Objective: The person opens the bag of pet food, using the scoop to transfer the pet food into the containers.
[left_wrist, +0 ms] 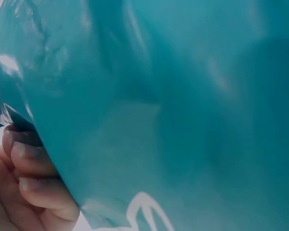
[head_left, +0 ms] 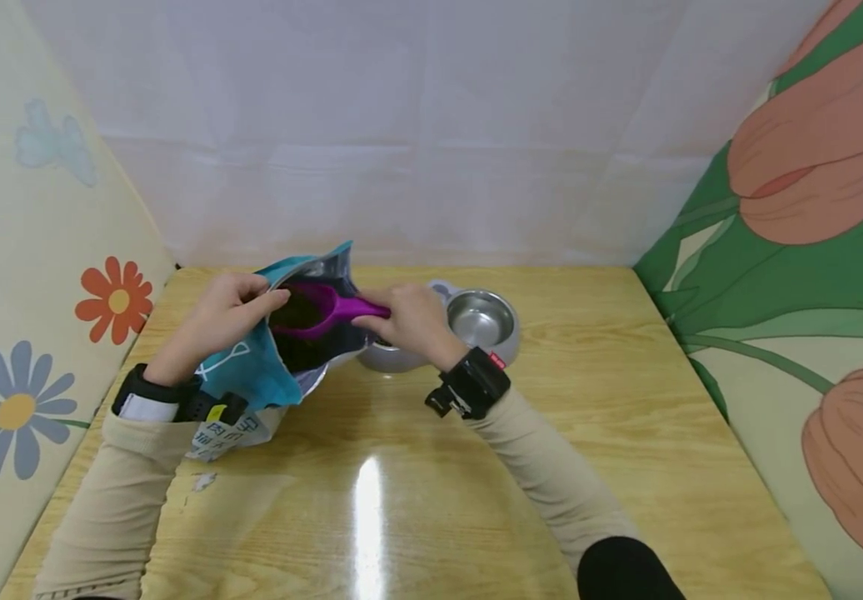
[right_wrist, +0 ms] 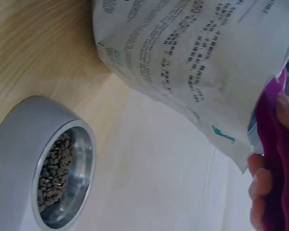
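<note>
My left hand [head_left: 227, 323] grips the rim of a teal and white pet food bag [head_left: 255, 371], thumb over the edge; in the left wrist view its curled fingers [left_wrist: 38, 183] lie against the teal side. The bag's mouth gapes to the right, with dark food inside. Around the handle of a purple scoop [head_left: 326, 310] are the fingers of my right hand [head_left: 418, 321]. The scoop's head is inside the bag's mouth. Behind the right hand stands a grey double pet bowl [head_left: 390, 360]. Brown kibble [right_wrist: 55, 173] lies in its left steel dish, seen in the right wrist view.
The double bowl's right steel dish [head_left: 481, 321] shows its shiny bottom. A small pale scrap [head_left: 204, 481] lies on the wooden table [head_left: 476, 500] near my left sleeve. A white cloth [head_left: 416, 133] hangs behind, and painted panels [head_left: 799, 317] flank both sides.
</note>
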Demonstrator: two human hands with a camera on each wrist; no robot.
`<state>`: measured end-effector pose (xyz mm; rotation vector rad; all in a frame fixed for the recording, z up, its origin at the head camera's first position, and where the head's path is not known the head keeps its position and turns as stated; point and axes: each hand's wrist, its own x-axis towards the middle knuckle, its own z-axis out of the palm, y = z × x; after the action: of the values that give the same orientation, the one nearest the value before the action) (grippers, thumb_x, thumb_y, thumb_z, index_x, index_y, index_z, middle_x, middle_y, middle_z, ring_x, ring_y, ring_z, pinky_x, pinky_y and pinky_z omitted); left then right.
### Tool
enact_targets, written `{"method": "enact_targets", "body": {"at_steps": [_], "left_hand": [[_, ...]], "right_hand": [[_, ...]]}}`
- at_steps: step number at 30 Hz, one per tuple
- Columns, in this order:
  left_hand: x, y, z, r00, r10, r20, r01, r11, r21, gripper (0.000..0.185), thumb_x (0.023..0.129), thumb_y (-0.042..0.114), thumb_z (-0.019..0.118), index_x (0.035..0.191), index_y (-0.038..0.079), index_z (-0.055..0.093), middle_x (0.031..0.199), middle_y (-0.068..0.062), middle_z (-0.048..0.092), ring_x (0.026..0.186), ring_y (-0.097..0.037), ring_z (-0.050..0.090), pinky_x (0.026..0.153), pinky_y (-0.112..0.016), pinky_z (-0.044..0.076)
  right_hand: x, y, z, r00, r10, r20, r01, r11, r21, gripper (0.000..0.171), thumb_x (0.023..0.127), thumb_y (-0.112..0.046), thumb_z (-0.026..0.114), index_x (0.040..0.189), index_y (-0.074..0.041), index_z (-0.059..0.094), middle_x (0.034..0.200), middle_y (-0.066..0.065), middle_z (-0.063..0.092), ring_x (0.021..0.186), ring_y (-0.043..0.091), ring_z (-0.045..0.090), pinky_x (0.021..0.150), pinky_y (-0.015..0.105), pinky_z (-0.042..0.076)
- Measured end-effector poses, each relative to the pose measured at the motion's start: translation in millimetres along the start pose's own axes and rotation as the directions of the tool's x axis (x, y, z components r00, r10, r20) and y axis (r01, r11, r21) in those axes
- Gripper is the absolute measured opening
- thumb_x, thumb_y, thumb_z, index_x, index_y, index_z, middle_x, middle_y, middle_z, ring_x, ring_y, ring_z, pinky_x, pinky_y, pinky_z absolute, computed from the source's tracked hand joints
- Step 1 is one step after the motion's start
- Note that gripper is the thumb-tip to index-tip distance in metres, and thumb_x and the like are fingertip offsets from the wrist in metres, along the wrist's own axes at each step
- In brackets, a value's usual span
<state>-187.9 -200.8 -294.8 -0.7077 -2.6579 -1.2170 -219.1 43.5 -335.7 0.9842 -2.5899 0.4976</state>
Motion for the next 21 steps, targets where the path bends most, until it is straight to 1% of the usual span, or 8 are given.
{"method": "enact_targets", "body": {"at_steps": [2,6,8,11,12,16,21], "left_hand": [[-0.2,-0.3,-0.6,1.000,0.008,-0.004,-0.008,1.000,0.007,0.039,0.089,0.007,0.054,0.054,0.007,0.037,0.051,0.002,0.026,0.043,-0.011,0.029,0.043,-0.026,0.023],[-0.3,0.2,-1.3,1.000,0.011,-0.004,-0.011,1.000,0.015,0.039,0.089,0.009,0.054,0.054,0.007,0.037,0.051,0.002,0.026,0.043,-0.011,0.029,0.043,-0.026,0.023],[-0.2,0.6,-1.3,1.000,0.009,-0.004,-0.008,1.000,0.013,0.039,0.089,0.009,0.054,0.054,0.007,0.037,0.051,0.002,0.026,0.043,-0.011,0.029,0.043,-0.026,0.023],[0.0,0.6,-1.2,1.000,0.004,-0.004,-0.004,1.000,0.015,0.040,0.089,0.009,0.054,0.054,0.007,0.036,0.051,0.002,0.026,0.043,-0.010,0.029,0.043,-0.026,0.023],[0.1,0.3,-1.4,1.000,0.004,-0.004,-0.004,1.000,0.018,0.040,0.089,0.010,0.054,0.054,0.007,0.036,0.052,0.002,0.026,0.043,-0.010,0.029,0.043,-0.026,0.023],[0.0,-0.9,-2.1,1.000,0.006,-0.006,-0.006,1.000,0.021,0.039,0.089,0.010,0.054,0.054,0.007,0.036,0.052,0.002,0.026,0.044,-0.010,0.029,0.044,-0.027,0.023],[-0.3,-2.2,-3.6,1.000,-0.003,-0.010,0.003,1.000,0.014,0.039,0.090,0.010,0.054,0.054,0.007,0.037,0.052,0.002,0.027,0.044,-0.011,0.029,0.044,-0.027,0.023]], "right_hand": [[-2.9,1.6,2.3,1.000,0.001,-0.030,0.000,1.000,0.010,0.035,0.081,-0.039,0.066,0.107,-0.016,0.068,0.072,0.000,0.065,0.050,0.010,0.046,0.046,0.024,0.032],[-8.9,4.0,7.2,0.996,-0.009,-0.094,0.008,1.000,-0.005,0.035,0.079,-0.039,0.068,0.105,-0.016,0.069,0.071,0.000,0.065,0.048,0.011,0.044,0.044,0.025,0.030],[-12.0,5.0,9.1,0.992,-0.014,-0.127,0.012,1.000,-0.016,0.036,0.077,-0.039,0.069,0.104,-0.016,0.070,0.071,0.000,0.066,0.048,0.012,0.045,0.044,0.026,0.029],[-17.3,6.4,11.7,0.986,-0.011,-0.166,0.008,1.000,-0.014,0.038,0.074,-0.040,0.072,0.103,-0.015,0.070,0.075,0.001,0.068,0.049,0.012,0.048,0.043,0.025,0.030],[-19.2,7.1,12.8,0.985,-0.008,-0.173,0.006,1.000,-0.013,0.038,0.074,-0.040,0.072,0.103,-0.015,0.070,0.076,0.002,0.068,0.049,0.012,0.049,0.043,0.025,0.031],[-27.9,9.9,17.4,0.981,0.014,-0.191,-0.014,1.000,0.002,0.039,0.073,-0.039,0.073,0.103,-0.014,0.070,0.071,0.002,0.066,0.050,0.011,0.049,0.042,0.023,0.031],[-35.4,12.5,22.6,0.972,0.015,-0.236,-0.010,1.000,0.020,0.038,0.072,-0.036,0.075,0.101,-0.012,0.070,0.068,0.002,0.064,0.050,0.010,0.050,0.042,0.023,0.032]]}}
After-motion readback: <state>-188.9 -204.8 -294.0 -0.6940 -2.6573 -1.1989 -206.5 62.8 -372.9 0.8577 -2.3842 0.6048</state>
